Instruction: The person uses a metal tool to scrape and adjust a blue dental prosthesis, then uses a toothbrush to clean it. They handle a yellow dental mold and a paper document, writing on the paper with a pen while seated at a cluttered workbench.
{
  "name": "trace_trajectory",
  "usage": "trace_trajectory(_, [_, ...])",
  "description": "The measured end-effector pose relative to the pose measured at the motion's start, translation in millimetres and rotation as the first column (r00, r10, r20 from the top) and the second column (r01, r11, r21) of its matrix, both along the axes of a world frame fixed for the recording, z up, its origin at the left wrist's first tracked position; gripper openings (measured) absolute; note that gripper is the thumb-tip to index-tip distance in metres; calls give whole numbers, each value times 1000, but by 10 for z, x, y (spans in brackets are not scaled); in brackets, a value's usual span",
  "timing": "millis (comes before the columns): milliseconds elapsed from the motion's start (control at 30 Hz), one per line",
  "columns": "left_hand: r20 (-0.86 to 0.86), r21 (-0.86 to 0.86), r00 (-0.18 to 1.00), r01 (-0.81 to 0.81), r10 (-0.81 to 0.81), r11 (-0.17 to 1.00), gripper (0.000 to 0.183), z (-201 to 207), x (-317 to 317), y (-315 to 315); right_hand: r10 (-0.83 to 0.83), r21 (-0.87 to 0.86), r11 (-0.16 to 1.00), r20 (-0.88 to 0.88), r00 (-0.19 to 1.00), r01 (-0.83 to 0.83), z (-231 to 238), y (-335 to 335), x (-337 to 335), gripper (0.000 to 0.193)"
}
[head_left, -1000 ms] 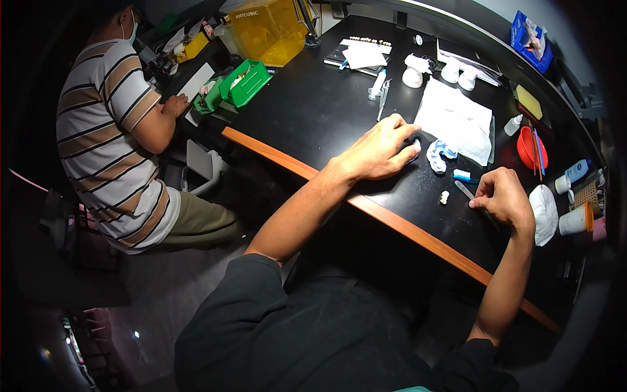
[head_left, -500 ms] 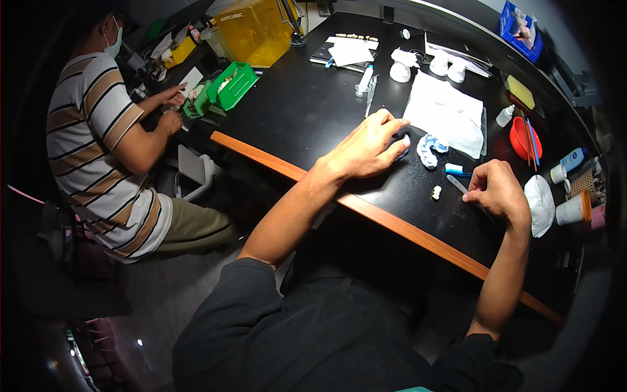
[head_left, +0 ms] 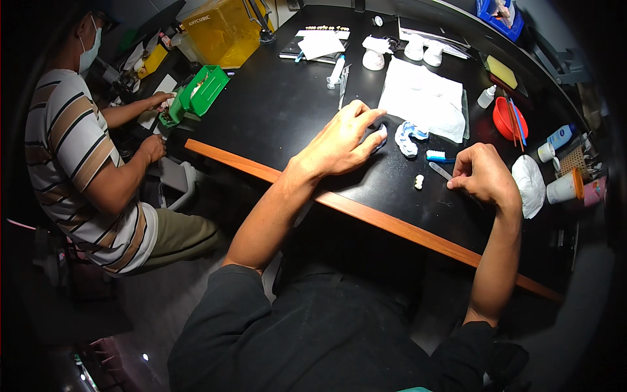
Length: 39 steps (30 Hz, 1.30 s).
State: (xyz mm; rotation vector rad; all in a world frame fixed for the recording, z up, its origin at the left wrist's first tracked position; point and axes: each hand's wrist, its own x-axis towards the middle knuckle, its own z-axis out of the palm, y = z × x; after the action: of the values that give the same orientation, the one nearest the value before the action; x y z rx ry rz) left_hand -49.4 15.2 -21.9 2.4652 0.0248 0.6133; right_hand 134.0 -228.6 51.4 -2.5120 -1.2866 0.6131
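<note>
My left hand (head_left: 346,142) rests low over the black table, its fingers curled round a small blue-and-white piece (head_left: 382,136) that they mostly hide. Just right of it lies a curved blue-and-white dental impression (head_left: 403,145). My right hand (head_left: 484,175) pinches a thin, flat grey spatula (head_left: 441,171) between thumb and fingers, with the blade pointing up and left. Beyond that blade is a brush with blue and white bristles (head_left: 435,156). A small cream-coloured tooth-like piece (head_left: 418,181) stands on the table left of the spatula.
White paper towels (head_left: 423,98) lie past the impression. A red bowl (head_left: 508,121) with sticks, a white rounded packet (head_left: 528,186) and an orange-rimmed cup (head_left: 565,187) line the right. The wooden table edge (head_left: 353,209) runs below my arms. A masked co-worker handles a green bin (head_left: 202,91) at left.
The whole view has shifted, so the table things sit further left and slightly higher. My hands keep their grips. The co-worker's hands have moved apart, one staying by the green bin.
</note>
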Motion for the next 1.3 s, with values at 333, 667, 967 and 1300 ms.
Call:
trace_trajectory(333, [-4,-15,1000,1,-1,1000,42,-1,-12,-16,-4,-5,1000,-8,1000,4,8,-9,-9,22])
trace_trajectory(667, [-1,4,1000,7,-7,1000,43,4,13,5,-33,-12,999,-5,999,33,33,9,-29,21])
trace_trajectory(967, [97,56,995,28,-33,998,40,-83,10,9,76,111,991,4,997,-76,-95,-47,73,22])
trace_trajectory(1300, [58,29,998,20,-21,999,42,-48,-6,31,36,86,996,-10,999,-35,-36,-7,31,21])
